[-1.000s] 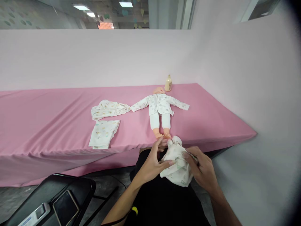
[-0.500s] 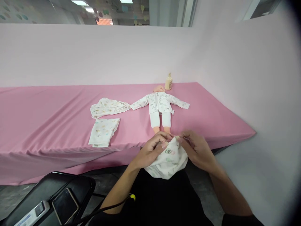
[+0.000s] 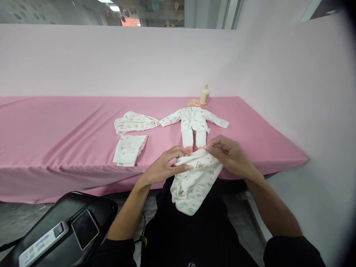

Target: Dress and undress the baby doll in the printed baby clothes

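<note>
Between my hands hangs a white printed baby garment [image 3: 196,181], over my lap at the table's front edge; its exact kind is hard to make out. My left hand [image 3: 167,165] grips its upper left part, thumb lying over the cloth. With thumb and fingers, my right hand [image 3: 229,154] pinches its upper right edge. Just beyond lies a baby doll [image 3: 194,122] on its back, arms spread, in a white printed top and white leggings. The garment hides the doll's feet in part.
A pink-covered table [image 3: 69,129] runs along the wall. Left of the doll lie a crumpled printed cloth [image 3: 135,122] and a folded one [image 3: 130,150]. A pump bottle [image 3: 204,95] stands behind the doll's head. A black chair [image 3: 102,209] holds a phone [image 3: 85,229] and a white device [image 3: 43,244].
My hands have moved apart, the left one to the left, and the garment is spread wider between them. It hangs more open and lower. The view has shifted slightly.
</note>
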The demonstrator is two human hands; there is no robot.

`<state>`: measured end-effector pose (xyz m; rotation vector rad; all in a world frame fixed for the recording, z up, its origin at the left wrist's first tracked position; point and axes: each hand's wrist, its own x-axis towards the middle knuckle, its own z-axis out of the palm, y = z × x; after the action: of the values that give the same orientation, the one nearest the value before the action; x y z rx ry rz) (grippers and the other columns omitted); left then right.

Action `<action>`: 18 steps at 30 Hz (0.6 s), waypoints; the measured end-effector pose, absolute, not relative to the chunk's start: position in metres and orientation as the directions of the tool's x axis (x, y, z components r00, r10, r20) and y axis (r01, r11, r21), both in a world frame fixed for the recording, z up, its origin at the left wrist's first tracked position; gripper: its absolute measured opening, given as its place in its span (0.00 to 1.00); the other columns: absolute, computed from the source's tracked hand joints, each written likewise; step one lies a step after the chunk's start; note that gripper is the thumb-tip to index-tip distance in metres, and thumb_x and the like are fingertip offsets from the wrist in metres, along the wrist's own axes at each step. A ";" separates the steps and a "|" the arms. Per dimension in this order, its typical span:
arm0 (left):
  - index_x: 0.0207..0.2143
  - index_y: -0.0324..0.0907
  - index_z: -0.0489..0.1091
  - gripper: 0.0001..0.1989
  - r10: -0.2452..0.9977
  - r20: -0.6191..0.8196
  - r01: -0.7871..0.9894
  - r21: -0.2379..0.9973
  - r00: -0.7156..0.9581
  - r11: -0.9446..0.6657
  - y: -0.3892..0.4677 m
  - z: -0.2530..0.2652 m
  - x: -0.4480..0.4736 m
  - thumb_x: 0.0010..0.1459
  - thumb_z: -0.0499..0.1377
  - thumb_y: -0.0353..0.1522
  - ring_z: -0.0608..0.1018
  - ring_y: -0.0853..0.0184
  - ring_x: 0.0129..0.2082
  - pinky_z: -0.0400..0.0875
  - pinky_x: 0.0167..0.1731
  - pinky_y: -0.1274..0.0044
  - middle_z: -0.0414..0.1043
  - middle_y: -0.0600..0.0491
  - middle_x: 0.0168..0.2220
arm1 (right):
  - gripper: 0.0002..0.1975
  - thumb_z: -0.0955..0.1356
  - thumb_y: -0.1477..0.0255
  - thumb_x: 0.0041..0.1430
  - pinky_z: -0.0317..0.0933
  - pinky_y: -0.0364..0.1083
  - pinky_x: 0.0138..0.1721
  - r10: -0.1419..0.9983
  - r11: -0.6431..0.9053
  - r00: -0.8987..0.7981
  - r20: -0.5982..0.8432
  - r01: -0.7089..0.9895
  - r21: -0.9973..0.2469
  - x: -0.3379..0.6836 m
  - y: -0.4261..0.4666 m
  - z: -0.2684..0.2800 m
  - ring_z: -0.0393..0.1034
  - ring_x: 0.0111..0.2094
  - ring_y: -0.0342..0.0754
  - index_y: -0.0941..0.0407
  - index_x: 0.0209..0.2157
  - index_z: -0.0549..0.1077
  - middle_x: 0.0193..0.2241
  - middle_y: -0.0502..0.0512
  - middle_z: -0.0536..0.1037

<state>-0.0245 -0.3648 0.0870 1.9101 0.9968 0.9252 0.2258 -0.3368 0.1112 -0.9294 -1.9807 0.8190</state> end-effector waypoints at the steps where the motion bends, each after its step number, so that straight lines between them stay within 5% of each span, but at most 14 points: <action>1: 0.34 0.40 0.69 0.11 0.852 0.280 0.296 0.851 0.443 -0.433 -0.369 0.087 -0.027 0.57 0.65 0.38 0.71 0.68 0.44 0.67 0.43 0.77 0.68 0.51 0.42 | 0.12 0.68 0.60 0.64 0.56 0.43 0.26 0.821 0.522 -0.429 0.376 0.302 -0.797 0.227 -0.336 0.110 0.64 0.27 0.42 0.54 0.33 0.73 0.27 0.50 0.73; 4: 0.37 0.41 0.69 0.09 0.802 0.340 0.240 0.832 0.492 -0.500 -0.384 0.088 -0.039 0.58 0.65 0.35 0.71 0.64 0.53 0.65 0.54 0.72 0.70 0.49 0.48 | 0.12 0.70 0.61 0.62 0.57 0.43 0.29 0.789 0.569 -0.440 0.429 0.259 -0.781 0.234 -0.337 0.108 0.63 0.28 0.42 0.54 0.30 0.74 0.28 0.49 0.72; 8: 0.38 0.41 0.68 0.11 0.825 0.308 0.331 0.806 0.474 -0.491 -0.403 0.093 -0.060 0.57 0.66 0.35 0.73 0.69 0.42 0.68 0.45 0.75 0.72 0.52 0.40 | 0.12 0.75 0.61 0.55 0.56 0.45 0.30 0.745 0.630 -0.479 0.464 0.276 -0.726 0.252 -0.340 0.108 0.63 0.31 0.44 0.53 0.29 0.74 0.28 0.49 0.69; 14: 0.50 0.47 0.71 0.15 0.852 0.332 0.681 0.511 0.405 -0.524 -0.416 0.094 -0.076 0.61 0.63 0.39 0.71 0.68 0.44 0.63 0.48 0.74 0.73 0.54 0.44 | 0.20 0.74 0.56 0.54 0.54 0.47 0.30 0.712 0.702 -0.475 0.518 0.452 -0.551 0.283 -0.343 0.105 0.57 0.30 0.47 0.53 0.23 0.65 0.24 0.49 0.62; 18: 0.45 0.43 0.71 0.09 0.828 0.378 0.716 0.428 0.413 -0.552 -0.416 0.090 -0.060 0.66 0.57 0.36 0.70 0.69 0.41 0.59 0.46 0.73 0.72 0.53 0.39 | 0.23 0.73 0.55 0.56 0.56 0.48 0.34 0.709 0.704 -0.484 0.513 0.537 -0.466 0.286 -0.344 0.097 0.59 0.32 0.48 0.54 0.23 0.61 0.25 0.49 0.62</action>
<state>-0.0600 -0.4164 0.0903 2.4674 1.3673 0.8328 0.2862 -0.3439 0.0971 -0.9442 -2.2055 0.3151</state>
